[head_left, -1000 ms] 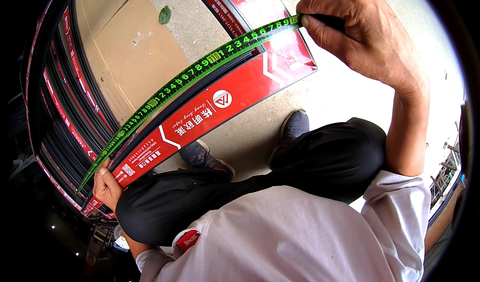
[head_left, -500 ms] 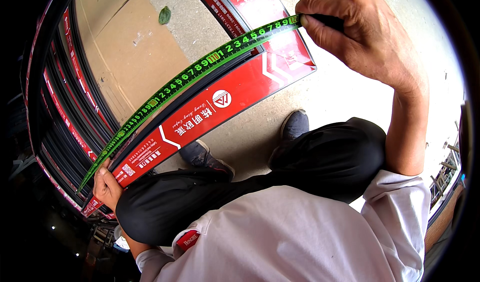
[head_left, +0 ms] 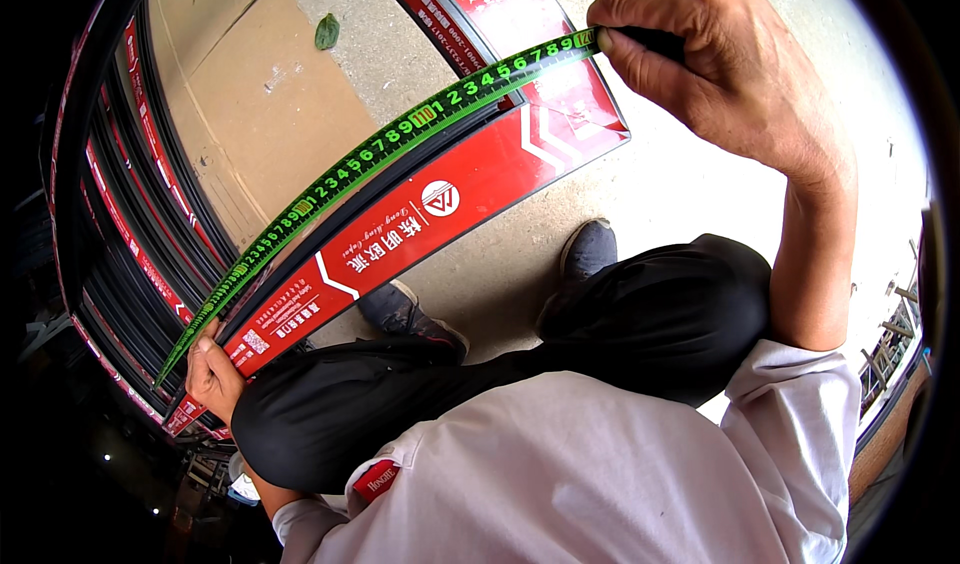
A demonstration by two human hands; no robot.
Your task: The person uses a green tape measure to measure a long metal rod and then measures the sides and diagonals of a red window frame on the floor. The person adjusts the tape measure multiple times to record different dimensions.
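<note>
A green tape measure with black markings stretches along a long frame bar covered in red printed film. Its upper right end is pinched between the thumb and fingers of my right hand, just beyond the bar's far right end. At the lower left, my left hand is closed at the bar's edge, its thumb pressing the tape there. The tape lies along the bar's dark upper edge and runs on past my left hand. Part of the left hand's grip is hidden.
Several dark bars with red film lie side by side at the left. Flattened cardboard covers the floor behind the tape, with a green leaf near it. My shoes rest on the concrete close to the bar. A rack with metal parts stands far right.
Almost nothing differs. The tape's right end and my right hand have shifted very slightly left, and the bar appears a touch further left too.
</note>
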